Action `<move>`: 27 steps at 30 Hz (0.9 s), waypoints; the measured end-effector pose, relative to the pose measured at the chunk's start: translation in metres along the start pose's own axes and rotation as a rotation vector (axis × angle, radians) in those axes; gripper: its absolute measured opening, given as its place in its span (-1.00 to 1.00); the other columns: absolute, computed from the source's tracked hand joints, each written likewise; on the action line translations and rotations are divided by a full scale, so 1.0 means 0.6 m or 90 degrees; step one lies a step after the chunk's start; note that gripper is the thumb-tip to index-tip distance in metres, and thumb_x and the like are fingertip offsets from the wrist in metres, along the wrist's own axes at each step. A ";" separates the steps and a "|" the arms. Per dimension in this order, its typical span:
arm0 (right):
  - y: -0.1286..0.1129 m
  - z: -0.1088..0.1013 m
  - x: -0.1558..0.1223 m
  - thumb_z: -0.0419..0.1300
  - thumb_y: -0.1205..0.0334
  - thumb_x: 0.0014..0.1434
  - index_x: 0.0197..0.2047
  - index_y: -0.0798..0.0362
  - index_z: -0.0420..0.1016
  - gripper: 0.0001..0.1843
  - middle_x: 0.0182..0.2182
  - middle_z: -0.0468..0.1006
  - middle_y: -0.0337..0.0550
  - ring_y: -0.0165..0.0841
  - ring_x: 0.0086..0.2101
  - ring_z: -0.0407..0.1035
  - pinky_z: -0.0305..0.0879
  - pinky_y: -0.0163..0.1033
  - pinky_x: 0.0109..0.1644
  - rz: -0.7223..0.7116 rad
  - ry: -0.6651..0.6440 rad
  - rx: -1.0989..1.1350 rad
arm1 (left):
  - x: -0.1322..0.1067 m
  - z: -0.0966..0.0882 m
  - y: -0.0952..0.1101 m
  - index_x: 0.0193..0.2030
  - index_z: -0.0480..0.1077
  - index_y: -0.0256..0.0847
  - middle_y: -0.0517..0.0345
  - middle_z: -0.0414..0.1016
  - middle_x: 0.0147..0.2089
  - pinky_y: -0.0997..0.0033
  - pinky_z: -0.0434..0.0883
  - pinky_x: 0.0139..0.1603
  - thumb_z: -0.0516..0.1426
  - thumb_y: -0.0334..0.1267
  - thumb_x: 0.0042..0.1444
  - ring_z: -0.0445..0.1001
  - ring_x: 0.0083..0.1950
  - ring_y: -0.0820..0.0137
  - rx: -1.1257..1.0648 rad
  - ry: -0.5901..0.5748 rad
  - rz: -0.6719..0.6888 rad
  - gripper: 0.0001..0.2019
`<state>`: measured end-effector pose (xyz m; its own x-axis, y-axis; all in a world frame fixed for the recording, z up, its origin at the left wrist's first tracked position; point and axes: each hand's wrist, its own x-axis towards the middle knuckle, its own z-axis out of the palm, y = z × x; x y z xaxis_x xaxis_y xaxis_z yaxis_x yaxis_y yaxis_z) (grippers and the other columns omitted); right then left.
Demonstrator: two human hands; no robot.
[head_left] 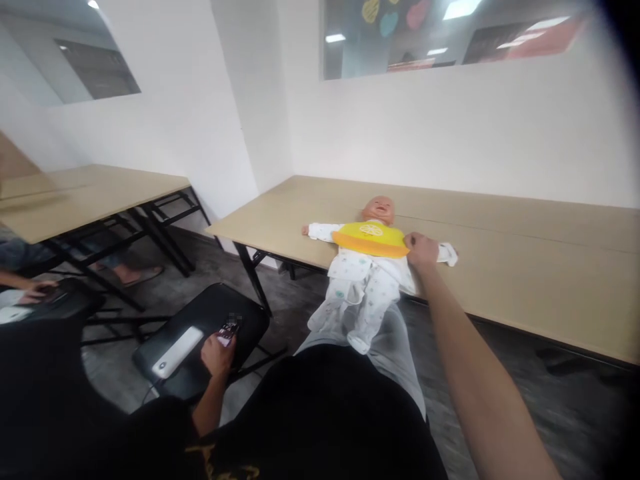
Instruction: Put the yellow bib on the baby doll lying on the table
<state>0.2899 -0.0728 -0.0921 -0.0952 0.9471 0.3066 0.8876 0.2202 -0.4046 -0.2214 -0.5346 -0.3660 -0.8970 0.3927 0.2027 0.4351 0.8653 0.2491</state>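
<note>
A baby doll (367, 273) in white printed clothes lies face up at the near edge of a long wooden table (525, 267), its legs hanging over onto my raised knee (395, 340). A yellow and orange bib (371, 239) covers its chest. My right hand (421, 250) reaches out and pinches the bib's right edge by the doll's shoulder. My left hand (217, 350) is low at the left, holding a phone (229, 328) over a black chair seat (240, 313).
A white flat device (177, 352) lies on the black chair. More wooden tables (85, 193) with black legs stand at the left. Another person's hand (37, 290) and sandalled foot (143, 273) show at the far left. White walls close the back.
</note>
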 end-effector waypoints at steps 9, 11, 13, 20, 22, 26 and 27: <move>0.009 0.009 0.004 0.04 0.13 0.43 0.00 0.18 0.76 -0.52 -0.08 0.72 0.20 -0.25 -0.33 0.33 -0.20 -0.23 -0.22 0.025 0.027 0.007 | -0.016 -0.007 0.010 0.16 0.55 -0.27 -0.30 0.52 0.36 -0.15 0.17 0.57 0.23 0.00 0.38 0.44 0.42 -0.09 -0.051 -0.004 -0.025 -0.60; 0.009 0.008 0.004 0.05 0.15 0.41 -0.02 0.17 0.76 -0.54 -0.09 0.72 0.19 -0.25 -0.34 0.33 -0.19 -0.23 -0.22 0.021 0.026 0.012 | -0.015 -0.004 0.009 0.17 0.57 -0.27 -0.30 0.51 0.39 -0.16 0.16 0.58 0.23 -0.01 0.40 0.43 0.44 -0.08 -0.054 -0.007 -0.026 -0.61; 0.008 0.008 0.005 0.06 0.16 0.39 -0.02 0.17 0.76 -0.55 -0.10 0.72 0.18 -0.24 -0.33 0.33 -0.19 -0.23 -0.22 0.021 0.022 0.012 | -0.014 -0.003 0.009 0.19 0.58 -0.27 -0.32 0.49 0.41 -0.17 0.15 0.59 0.23 -0.02 0.40 0.41 0.45 -0.09 -0.055 -0.004 -0.023 -0.59; 0.005 0.004 0.003 0.03 0.16 0.42 0.01 0.19 0.76 -0.52 -0.05 0.72 0.21 -0.24 -0.30 0.36 -0.19 -0.22 -0.22 0.018 0.013 -0.002 | -0.012 -0.001 0.008 0.18 0.61 -0.27 -0.33 0.46 0.45 -0.19 0.15 0.59 0.23 -0.01 0.42 0.38 0.48 -0.11 -0.051 -0.013 -0.019 -0.59; 0.005 0.004 0.004 0.05 0.18 0.41 0.00 0.19 0.75 -0.54 -0.06 0.72 0.22 -0.25 -0.32 0.34 -0.19 -0.22 -0.22 0.016 0.011 -0.002 | -0.011 0.001 0.007 0.18 0.62 -0.27 -0.32 0.45 0.45 -0.16 0.17 0.58 0.22 0.00 0.42 0.39 0.48 -0.10 -0.047 -0.012 -0.020 -0.59; 0.007 0.007 0.006 0.06 0.19 0.40 0.00 0.21 0.76 -0.55 -0.07 0.72 0.22 -0.27 -0.36 0.31 -0.20 -0.22 -0.22 0.017 0.019 -0.004 | -0.011 0.003 0.006 0.15 0.62 -0.24 -0.29 0.45 0.45 -0.11 0.20 0.55 0.23 -0.01 0.41 0.40 0.45 -0.10 -0.048 -0.004 -0.023 -0.62; 0.008 0.007 0.006 0.06 0.18 0.40 0.00 0.21 0.76 -0.54 -0.07 0.72 0.23 -0.27 -0.36 0.30 -0.21 -0.22 -0.22 0.017 0.022 -0.004 | -0.011 0.003 0.006 0.15 0.61 -0.23 -0.29 0.46 0.44 -0.09 0.22 0.54 0.23 -0.01 0.40 0.41 0.44 -0.10 -0.050 -0.001 -0.021 -0.63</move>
<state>0.2916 -0.0673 -0.0966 -0.0554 0.9440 0.3252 0.8923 0.1929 -0.4081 -0.2141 -0.5335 -0.3682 -0.9112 0.3646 0.1918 0.4097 0.8509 0.3288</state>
